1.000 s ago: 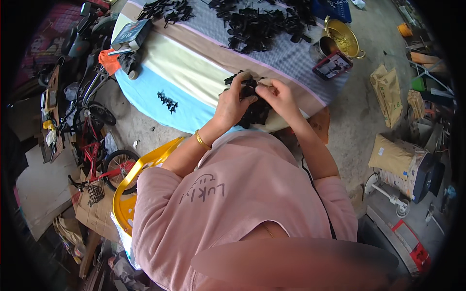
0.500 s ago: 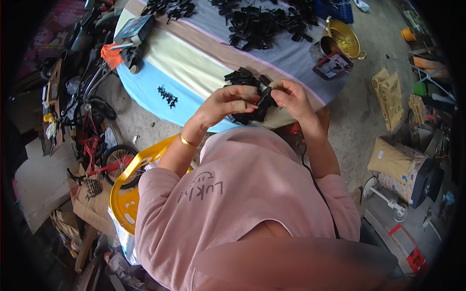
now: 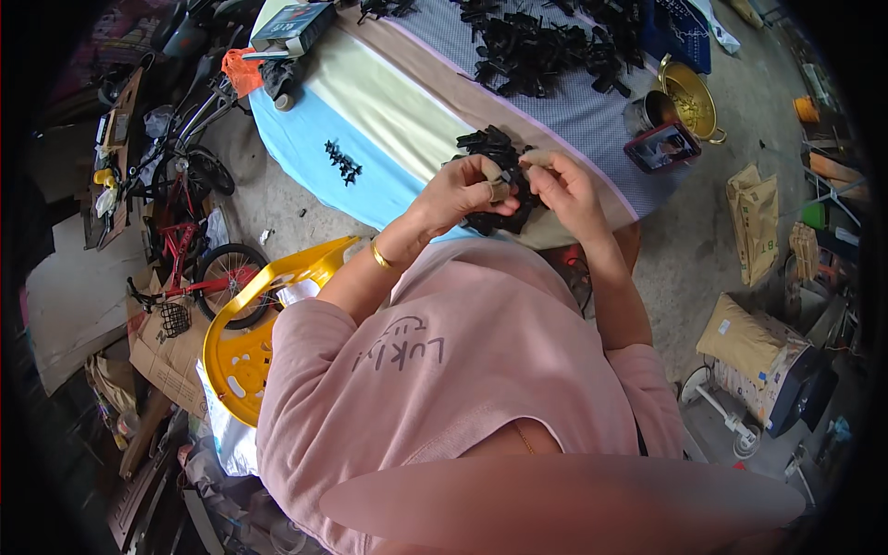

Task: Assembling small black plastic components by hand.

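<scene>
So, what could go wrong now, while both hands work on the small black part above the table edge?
1. The left hand and right hand pinch a small black part only with the fingers. If it slips, it may fall past the table edge to the cluttered floor.
2. The heap of black parts below the hands lies close to that edge; a nudge might push pieces off.

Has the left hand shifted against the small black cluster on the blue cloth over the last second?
Cannot tell. The head camera itself moved. The left hand sits right of the small cluster as before, fingers meeting the right hand over the black parts.
</scene>
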{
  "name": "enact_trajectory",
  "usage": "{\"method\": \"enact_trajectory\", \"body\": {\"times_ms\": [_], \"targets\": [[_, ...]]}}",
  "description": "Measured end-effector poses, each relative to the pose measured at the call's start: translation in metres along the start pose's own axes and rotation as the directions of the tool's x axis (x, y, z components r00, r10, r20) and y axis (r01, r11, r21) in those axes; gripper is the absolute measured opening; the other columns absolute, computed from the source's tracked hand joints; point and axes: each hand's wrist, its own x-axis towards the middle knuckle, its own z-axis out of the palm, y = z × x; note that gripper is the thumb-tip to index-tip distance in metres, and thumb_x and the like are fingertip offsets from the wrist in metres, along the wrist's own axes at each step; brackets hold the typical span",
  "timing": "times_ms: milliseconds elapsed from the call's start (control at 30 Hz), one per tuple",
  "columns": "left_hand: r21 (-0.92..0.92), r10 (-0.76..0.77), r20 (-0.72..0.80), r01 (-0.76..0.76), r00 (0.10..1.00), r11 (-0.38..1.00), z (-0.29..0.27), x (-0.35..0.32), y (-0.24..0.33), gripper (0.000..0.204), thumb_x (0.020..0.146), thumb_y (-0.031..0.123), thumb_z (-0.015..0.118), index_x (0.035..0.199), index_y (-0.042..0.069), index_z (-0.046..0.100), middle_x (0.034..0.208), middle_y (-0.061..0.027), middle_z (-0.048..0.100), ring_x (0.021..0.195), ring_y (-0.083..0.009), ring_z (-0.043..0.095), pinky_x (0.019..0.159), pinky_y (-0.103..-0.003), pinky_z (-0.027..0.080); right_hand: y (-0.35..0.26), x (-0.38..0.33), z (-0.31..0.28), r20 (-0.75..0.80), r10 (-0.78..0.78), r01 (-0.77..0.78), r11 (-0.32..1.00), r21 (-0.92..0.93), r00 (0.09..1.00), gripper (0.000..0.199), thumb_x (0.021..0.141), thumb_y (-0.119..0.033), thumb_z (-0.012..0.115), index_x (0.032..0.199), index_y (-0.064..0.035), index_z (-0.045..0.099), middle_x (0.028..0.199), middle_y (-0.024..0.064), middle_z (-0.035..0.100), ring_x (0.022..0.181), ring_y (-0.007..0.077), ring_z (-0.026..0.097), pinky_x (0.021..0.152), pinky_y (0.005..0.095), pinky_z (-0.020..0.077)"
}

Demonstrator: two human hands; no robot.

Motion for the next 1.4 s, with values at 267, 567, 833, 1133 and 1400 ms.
{"method": "enact_trajectory", "body": {"times_ms": [267,567,833,1133,1400], "targets": [[0.37,0.364,-0.123,-0.298,0.923,0.88,0.016,0.001,0.003,0.023,0.08,-0.002,0.057,0.101,-0.003,0.049,0.09,-0.0064,0.057,0.081,-0.0116,0.057,0.072,-0.025,0.05,-0.001,-0.003,0.014,-0.046,0.013,-0.021,0.986,-0.167,0.999,0.011,0.087,-0.011,0.05,0.084,-0.0024,0.056,0.063,-0.0033,0.053,0.052,0.0005,0.039,0.045,0.0158,0.0296],[0.624,0.637,-0.098,-0.452,0.765,0.638,0.013,0.013,-0.011,0.014,0.077,-0.003,0.061,0.091,-0.004,0.057,0.081,-0.0056,0.058,0.076,-0.0125,0.057,0.065,-0.024,0.048,0.013,0.001,0.015,-0.063,0.005,-0.016,0.984,-0.178,0.998,0.013,0.087,-0.01,0.049,0.079,-0.0017,0.056,0.06,-0.0023,0.052,0.049,0.0007,0.038,0.043,0.0169,0.0294],[0.972,0.522,0.095,-0.192,0.848,0.134,-0.025,0.037,-0.03,0.02,0.068,0.012,0.065,0.087,0.007,0.062,0.083,-0.0109,0.059,0.077,-0.0286,0.058,0.066,-0.034,0.047,0.062,0.003,0.002,-0.023,0.283,-0.27,0.883,-0.383,0.959,0.017,0.082,-0.014,0.056,0.08,0.0018,0.059,0.061,0.0082,0.059,0.052,0.0138,0.055,0.049,0.0272,0.0415],[0.978,0.5,0.038,-0.136,0.865,0.16,-0.059,0.097,0.008,0.029,0.07,0.017,0.064,0.097,0.007,0.061,0.09,-0.0158,0.058,0.085,-0.0328,0.056,0.074,-0.04,0.045,0.061,-0.012,-0.016,-0.112,0.372,-0.375,0.927,-0.01,0.922,0.017,0.083,-0.013,0.058,0.094,-0.0011,0.061,0.071,0.0001,0.058,0.053,0.0035,0.05,0.046,0.0159,0.0392],[0.97,0.819,-0.199,0.229,0.539,0.085,-0.13,0.195,0.013,0.038,0.067,0.02,0.067,0.097,0.001,0.054,0.093,-0.0188,0.056,0.087,-0.0359,0.054,0.077,-0.041,0.044,0.037,-0.019,-0.009,-0.005,0.36,-0.36,0.932,0.044,0.933,0.02,0.082,-0.012,0.059,0.099,-0.0006,0.062,0.075,0.0021,0.059,0.056,0.0058,0.052,0.051,0.0188,0.0436]]}}
